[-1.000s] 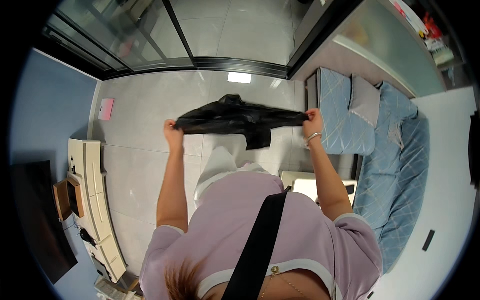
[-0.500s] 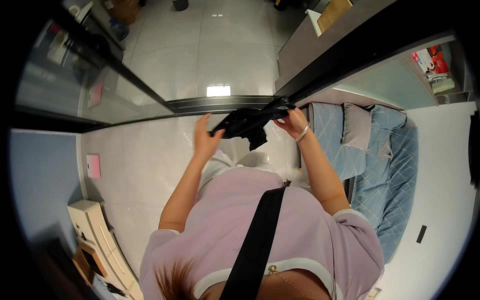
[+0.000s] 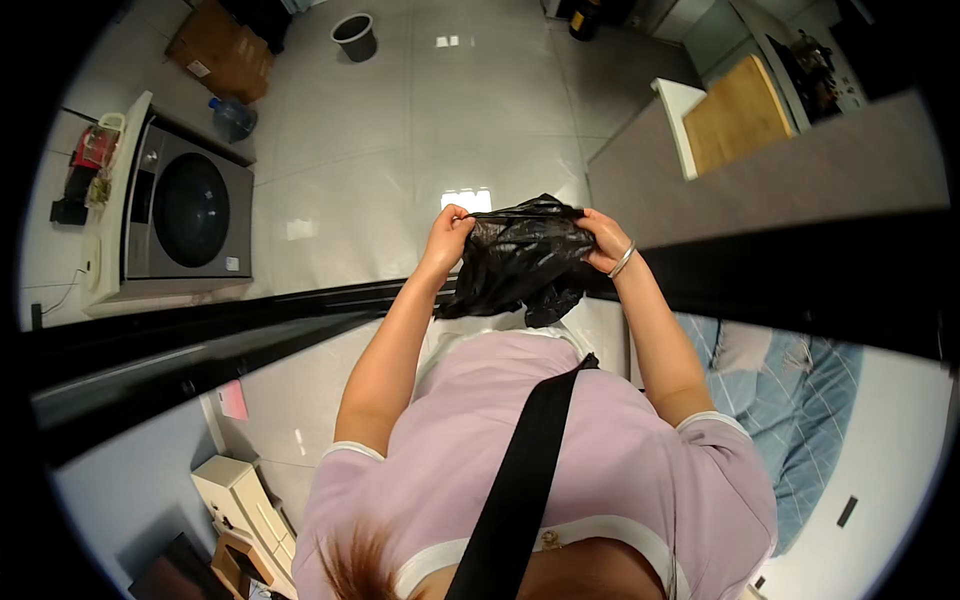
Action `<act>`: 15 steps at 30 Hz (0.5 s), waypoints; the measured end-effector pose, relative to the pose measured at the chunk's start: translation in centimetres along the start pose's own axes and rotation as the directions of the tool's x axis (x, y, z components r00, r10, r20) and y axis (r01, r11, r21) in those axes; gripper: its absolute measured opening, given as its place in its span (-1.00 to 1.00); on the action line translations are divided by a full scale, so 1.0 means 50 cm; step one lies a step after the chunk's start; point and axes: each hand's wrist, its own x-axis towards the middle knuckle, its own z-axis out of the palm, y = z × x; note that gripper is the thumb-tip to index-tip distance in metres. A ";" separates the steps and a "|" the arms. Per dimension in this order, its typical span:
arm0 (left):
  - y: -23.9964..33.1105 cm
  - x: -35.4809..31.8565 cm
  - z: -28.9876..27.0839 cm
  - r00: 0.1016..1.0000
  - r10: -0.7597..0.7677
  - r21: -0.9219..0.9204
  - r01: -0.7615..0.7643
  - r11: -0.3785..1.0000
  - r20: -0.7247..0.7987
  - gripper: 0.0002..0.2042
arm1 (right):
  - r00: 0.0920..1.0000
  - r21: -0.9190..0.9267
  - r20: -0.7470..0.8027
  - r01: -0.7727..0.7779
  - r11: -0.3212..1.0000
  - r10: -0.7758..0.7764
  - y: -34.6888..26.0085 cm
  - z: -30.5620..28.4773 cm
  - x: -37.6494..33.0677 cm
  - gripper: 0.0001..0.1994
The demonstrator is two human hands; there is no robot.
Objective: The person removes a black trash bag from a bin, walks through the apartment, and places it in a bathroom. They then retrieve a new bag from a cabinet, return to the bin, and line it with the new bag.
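Black plastic bag (image 3: 520, 262) (contents unseen), top edge pinched by left hand (image 3: 447, 228) fingers, right hand (image 3: 600, 238) fingers

We raise both forearms up from the lower edge, elbows bent and tucked near our sides, so the hands meet out in front of the chest. Our left hand (image 3: 447, 228) is curled closed, fingers pinched inward with the knuckles facing up. Our right hand (image 3: 603, 238) is closed the same way, palm turned toward the left one, a thin bangle ringing its wrist. The two hands sit level, near each other but apart
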 end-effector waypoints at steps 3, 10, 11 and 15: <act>0.073 0.134 -0.078 0.964 0.139 -0.027 -0.148 0.989 -0.227 -0.94 | 0.974 -0.810 0.037 0.161 0.565 -0.224 -0.081 0.032 0.163 -0.78; 0.226 0.375 -0.288 0.773 0.280 0.040 -0.314 0.949 -0.570 -0.86 | 0.930 -0.817 -0.067 0.156 0.555 -0.360 -0.240 0.036 0.563 -0.78; 0.236 0.414 -0.327 0.789 0.358 0.155 -0.325 0.933 -0.500 -0.81 | 0.942 -0.684 -0.147 0.122 0.719 -0.300 -0.257 0.043 0.624 -0.77; 0.238 0.500 -0.451 0.946 0.237 0.624 -0.049 0.780 -0.222 -0.56 | 0.905 -0.180 -0.422 -0.147 0.973 0.059 -0.332 0.219 0.755 -0.72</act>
